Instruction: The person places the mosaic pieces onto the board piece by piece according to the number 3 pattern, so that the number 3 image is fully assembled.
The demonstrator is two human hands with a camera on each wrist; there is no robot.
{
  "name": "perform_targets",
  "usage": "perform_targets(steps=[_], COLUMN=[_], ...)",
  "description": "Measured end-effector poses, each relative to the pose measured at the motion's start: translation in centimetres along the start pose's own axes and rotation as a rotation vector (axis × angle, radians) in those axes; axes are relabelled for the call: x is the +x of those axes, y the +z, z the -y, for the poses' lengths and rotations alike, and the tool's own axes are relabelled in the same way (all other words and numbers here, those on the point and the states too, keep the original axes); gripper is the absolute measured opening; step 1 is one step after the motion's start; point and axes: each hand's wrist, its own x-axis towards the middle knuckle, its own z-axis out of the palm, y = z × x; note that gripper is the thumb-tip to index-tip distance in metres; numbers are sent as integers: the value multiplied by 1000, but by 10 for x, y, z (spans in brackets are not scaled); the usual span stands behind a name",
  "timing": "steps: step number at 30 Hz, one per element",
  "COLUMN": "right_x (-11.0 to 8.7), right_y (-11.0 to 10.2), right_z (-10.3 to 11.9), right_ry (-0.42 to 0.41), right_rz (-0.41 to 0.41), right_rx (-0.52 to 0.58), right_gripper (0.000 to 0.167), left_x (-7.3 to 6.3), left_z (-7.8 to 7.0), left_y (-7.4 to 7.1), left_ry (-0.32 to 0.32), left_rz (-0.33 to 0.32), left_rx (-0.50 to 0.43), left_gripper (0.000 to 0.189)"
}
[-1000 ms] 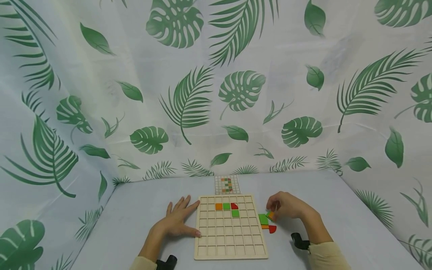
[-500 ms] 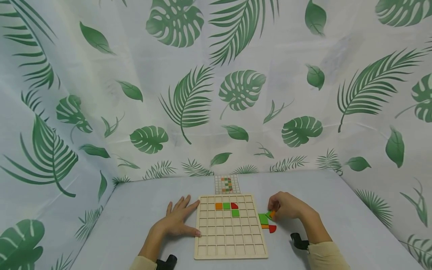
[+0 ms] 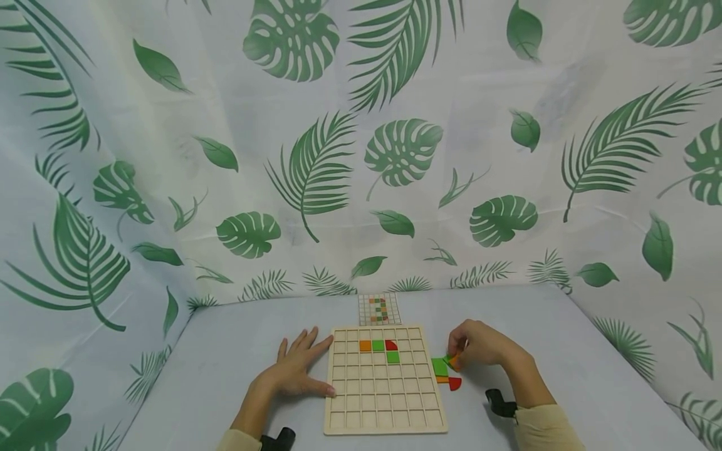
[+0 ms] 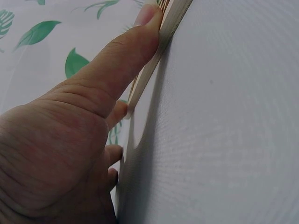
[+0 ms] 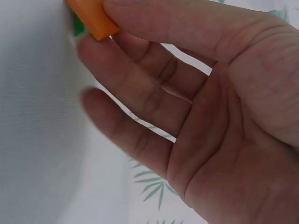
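In the head view a wooden grid board (image 3: 383, 401) lies on the table, with an orange square tile (image 3: 365, 346), two green square tiles and a red quarter-round tile (image 3: 392, 345) set in its upper cells. My left hand (image 3: 293, 369) is spread flat at the board's left side, thumb and forefinger touching its edge. At the right side my right hand (image 3: 479, 344) pinches an orange tile (image 5: 96, 18) between thumb and fingers, low over a small pile. A green tile (image 3: 440, 367) and a red quarter-round piece (image 3: 455, 383) show in that pile; other pieces are partly hidden.
Behind the board lies a pattern card (image 3: 379, 309) printed with a grid and coloured shapes. The white table (image 3: 225, 351) meets a leaf-printed cloth (image 3: 338, 188) at the back and sides. Black wrist devices (image 3: 501, 404) sit below both hands.
My right hand has shifted very slightly to the right, and the orange tile has turned a little in its fingers. The left hand and the board stay as they were.
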Motion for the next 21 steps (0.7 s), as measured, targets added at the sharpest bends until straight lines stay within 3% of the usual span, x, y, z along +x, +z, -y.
perform_targets(steps=[8, 21], right_x=[2, 19], right_y=[-2, 7], right_z=[6, 15], right_ry=[35, -147], right_rz=[-3, -185], right_rx=[91, -3], right_gripper=[12, 18], left_x=[0, 1], left_z=[0, 3], left_y=[0, 3], left_ry=[-3, 7], left_rz=[-2, -6], left_rx=[-1, -10], left_gripper=[116, 115])
